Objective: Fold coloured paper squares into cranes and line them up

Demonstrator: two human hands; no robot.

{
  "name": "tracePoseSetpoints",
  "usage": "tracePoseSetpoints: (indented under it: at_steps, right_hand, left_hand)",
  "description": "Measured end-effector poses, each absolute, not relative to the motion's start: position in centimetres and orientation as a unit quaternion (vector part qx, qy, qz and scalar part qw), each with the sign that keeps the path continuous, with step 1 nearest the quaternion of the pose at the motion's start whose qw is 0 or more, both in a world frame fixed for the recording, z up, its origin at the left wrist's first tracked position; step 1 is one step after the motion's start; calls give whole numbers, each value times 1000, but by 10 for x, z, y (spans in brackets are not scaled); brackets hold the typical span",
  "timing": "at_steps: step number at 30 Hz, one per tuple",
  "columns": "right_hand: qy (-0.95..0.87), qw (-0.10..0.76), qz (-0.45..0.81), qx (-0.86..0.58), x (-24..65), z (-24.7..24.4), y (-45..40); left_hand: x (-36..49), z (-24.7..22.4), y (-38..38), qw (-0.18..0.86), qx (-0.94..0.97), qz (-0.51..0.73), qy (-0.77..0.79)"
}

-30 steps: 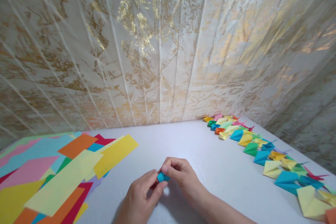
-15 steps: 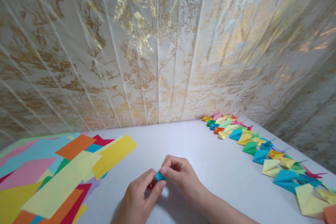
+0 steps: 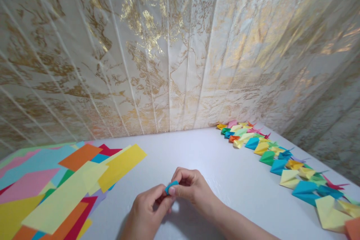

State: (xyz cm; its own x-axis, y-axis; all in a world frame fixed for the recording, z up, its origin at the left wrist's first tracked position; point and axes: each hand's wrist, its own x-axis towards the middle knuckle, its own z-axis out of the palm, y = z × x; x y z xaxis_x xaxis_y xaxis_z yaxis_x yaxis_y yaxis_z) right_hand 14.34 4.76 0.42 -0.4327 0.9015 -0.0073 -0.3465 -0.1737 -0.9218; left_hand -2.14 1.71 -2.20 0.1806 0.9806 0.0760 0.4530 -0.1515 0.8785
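Note:
A small folded piece of blue paper (image 3: pixel 171 186) is pinched between my two hands, above the white table near the bottom centre. My left hand (image 3: pixel 150 208) grips its left end with thumb and forefinger. On the other side, my right hand (image 3: pixel 192 187) holds the paper's right end, thumb in front and fingers curled behind. The hands nearly touch at the fingertips. The paper's lower part is hidden by the fingers.
On the left of the white table (image 3: pixel 197 153) lie overlapping coloured paper sheets (image 3: pixel 64 198). Rows of folded paper figures (image 3: pixel 278 166) run along the right edge. A gold-patterned curtain (image 3: pixel 157 63) hangs behind the table.
The blue paper has turned and tilted between my fingers, showing a narrower, longer shape. My left thumb has shifted slightly upward; both hands keep their hold.

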Motion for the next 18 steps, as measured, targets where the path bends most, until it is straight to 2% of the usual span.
tracePoseSetpoints:
  at_steps: [7,11,18]
  right_hand:
    - [-474,391,714,-337,156,-12,67]
    - [-479,381,727,-312,159,-13,70]
    - [-599,404,629,-287,164,4,62]
  left_hand:
    - [-23,-13,20,321,669,452,495]
    - [-25,-6,25,357,703,413,456]
    - [-28,-12,30,404,592,502,483]
